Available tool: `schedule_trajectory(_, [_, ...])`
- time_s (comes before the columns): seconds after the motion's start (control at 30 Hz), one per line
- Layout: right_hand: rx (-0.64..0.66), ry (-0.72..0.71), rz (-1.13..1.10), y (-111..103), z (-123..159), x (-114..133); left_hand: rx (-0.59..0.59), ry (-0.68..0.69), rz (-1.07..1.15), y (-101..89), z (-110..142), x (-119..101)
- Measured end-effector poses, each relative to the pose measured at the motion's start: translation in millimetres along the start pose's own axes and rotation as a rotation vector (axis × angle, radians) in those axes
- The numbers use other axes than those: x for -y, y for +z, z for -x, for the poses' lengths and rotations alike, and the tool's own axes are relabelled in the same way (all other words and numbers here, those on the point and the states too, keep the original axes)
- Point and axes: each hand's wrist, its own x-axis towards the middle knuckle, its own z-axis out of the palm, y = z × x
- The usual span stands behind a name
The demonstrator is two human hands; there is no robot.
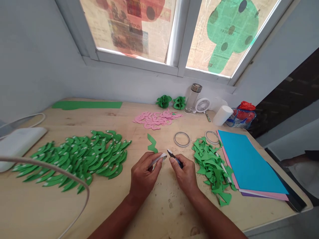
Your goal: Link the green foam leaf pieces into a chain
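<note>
My left hand [144, 174] is closed on a roll of white tape [159, 158], holding it just above the wooden table [159, 212]. My right hand [183, 172] is closed on small scissors [174, 156] with a blue handle, their tips pointing at the tape. Just beyond the hands lies a single green foam piece [152, 143]. A big spread of green curved cut-outs [79, 159] covers the table to the left. A heap of green scraps [210, 162] lies to the right.
Pink cut-outs [156, 119] lie farther back, with two tape rings [181, 138] near them. Coloured sheets [249, 162] are stacked at the right edge. A bottle [193, 96], a small fan [202, 105], a white roll [222, 115] and two green paper balls [171, 102] stand by the wall. A white device [17, 142] and cable sit left.
</note>
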Motion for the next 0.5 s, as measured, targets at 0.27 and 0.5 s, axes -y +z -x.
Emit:
schedule_trajectory(0.27, [0.048,0.006,-0.024,1.9,0.7,2.2,-0.015,0.019,0.005,0.7,1.8,1.2])
schedule_trajectory(0.5, [0.066,0.019,-0.040,1.6,1.8,4.6,0.009,0.042,0.025,2.0,3.4,-0.7])
